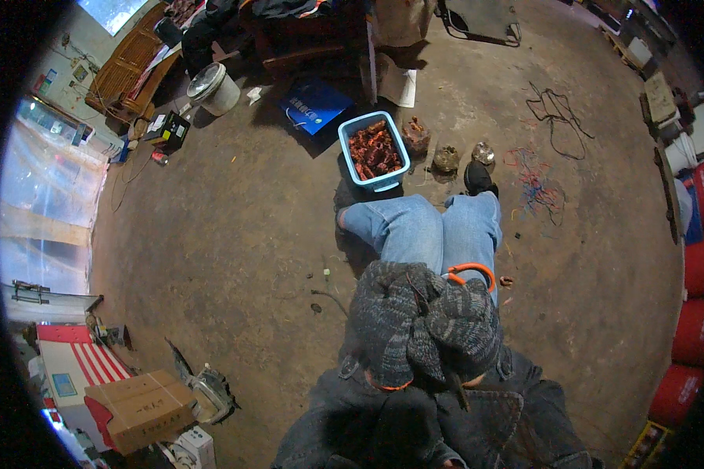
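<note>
My left hand point(387, 320) and my right hand point(461, 332), both in grey knit gloves, are close together in my lap. The right fingers are closed around an orange-handled tool point(481, 273), mostly hidden by the glove. The left fingers are curled against the right hand; what they hold is hidden, though thin dark strands show between the gloves. Beyond my knees, a light blue plastic tub point(350, 170) holds reddish-brown, copper-like scraps point(374, 148). Beside it on the floor lie a rusty lump point(417, 134) and two rounded metal parts point(446, 159) point(483, 152).
Concrete floor point(211, 234) carries tangled wires point(544, 187), a black cable, a blue bag point(313, 105), a white bucket point(213, 90) and a black battery point(167, 133). Wooden furniture point(129, 66) stands at top left, cardboard point(141, 406) at lower left, red containers point(692, 328) along the right.
</note>
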A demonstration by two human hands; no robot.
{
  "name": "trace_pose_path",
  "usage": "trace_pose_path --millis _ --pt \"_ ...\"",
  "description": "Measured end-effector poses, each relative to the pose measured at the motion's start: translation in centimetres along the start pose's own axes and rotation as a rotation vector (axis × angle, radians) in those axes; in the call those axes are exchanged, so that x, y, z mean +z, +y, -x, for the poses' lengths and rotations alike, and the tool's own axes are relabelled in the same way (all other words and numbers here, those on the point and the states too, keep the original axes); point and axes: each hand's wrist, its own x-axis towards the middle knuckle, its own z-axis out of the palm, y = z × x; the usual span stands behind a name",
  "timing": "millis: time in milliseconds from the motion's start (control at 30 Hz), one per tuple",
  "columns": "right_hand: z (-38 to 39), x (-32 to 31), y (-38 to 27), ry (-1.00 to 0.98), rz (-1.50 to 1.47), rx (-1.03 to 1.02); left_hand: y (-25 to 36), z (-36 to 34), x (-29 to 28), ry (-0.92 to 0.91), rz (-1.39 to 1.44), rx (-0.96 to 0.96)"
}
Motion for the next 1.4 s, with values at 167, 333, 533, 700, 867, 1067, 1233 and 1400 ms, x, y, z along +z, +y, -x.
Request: trace_pose_path --millis 167,333,533,700,867,1067,1233,1400 --pt "-0.1 0.9 0.3 0.015 -0.366 -0.021 -1.2 -0.1 0.7 0.064 -0.314 0.356" --pt "0.2 1.2 -0.4 0.122 -0.189 0.030 -0.7 0.1 -0.1 0.008 0.233 -0.042" --pt "0.4 1.6 -1.2 0.281 0.215 0.055 -0.8 -0.5 0.0 0.061 0.002 0.069" --pt "0.2 2.5 -1.6 0.355 -0.093 0.116 -3.4 -0.4 -1.2 0.124 -0.323 0.322" --pt "-0.9 2.4 -0.1 -0.002 -0.908 -0.091 -6.3 -0.4 -0.4 0.333 -0.846 0.717" --pt "-0.5 1.8 0.6 -0.113 -0.988 -0.104 -3.5 -0.4 -2.1 0.029 -0.862 0.641" --pt "0.3 0.9 -0.1 -0.010 -0.385 0.070 -4.3 -0.5 -1.2 0.185 -0.836 0.655" --pt "-0.3 1.4 0.5 -0.023 -0.426 -0.097 -4.3 -0.4 -2.5 0.015 -0.855 0.838"
